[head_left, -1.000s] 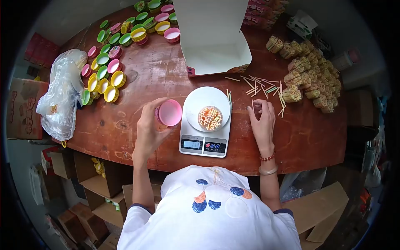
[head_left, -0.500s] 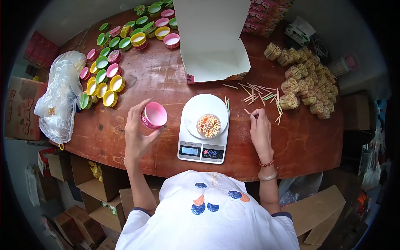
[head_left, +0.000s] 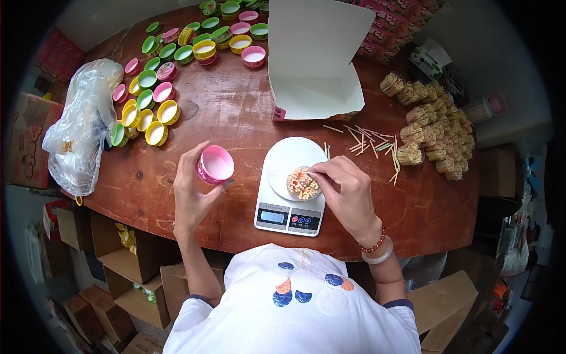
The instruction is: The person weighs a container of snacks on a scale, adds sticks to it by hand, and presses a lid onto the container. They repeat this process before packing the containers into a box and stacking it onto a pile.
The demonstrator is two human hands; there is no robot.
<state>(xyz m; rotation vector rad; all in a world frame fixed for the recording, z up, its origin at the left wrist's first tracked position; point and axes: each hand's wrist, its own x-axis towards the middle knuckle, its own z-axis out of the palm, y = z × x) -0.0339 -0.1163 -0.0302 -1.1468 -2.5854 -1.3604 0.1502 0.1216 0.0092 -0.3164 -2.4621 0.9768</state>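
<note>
Over the digital scale [head_left: 265, 203], reaching with the right hand [head_left: 351, 192] to the tub of thin sticks [head_left: 302, 185] set on the weighing plate [head_left: 283, 159], likely for a reading. Fingers pinched narrow; cannot tell whether around a stick. Leftward, holding a pink cup [head_left: 216, 164] in the left hand's [head_left: 191, 197] widely curved fingers, above the worktop [head_left: 230, 100], apparently to keep weight off the scale.

White shirt [head_left: 306, 318], navy cuffs, beaded red bracelet [head_left: 375, 241], pale bangle [head_left: 378, 252].

The left hand [head_left: 193, 192] is curling, fingers [head_left: 187, 164] pointing near twelve o'clock; the right hand [head_left: 348, 194] is pinching toward ten o'clock.
</note>
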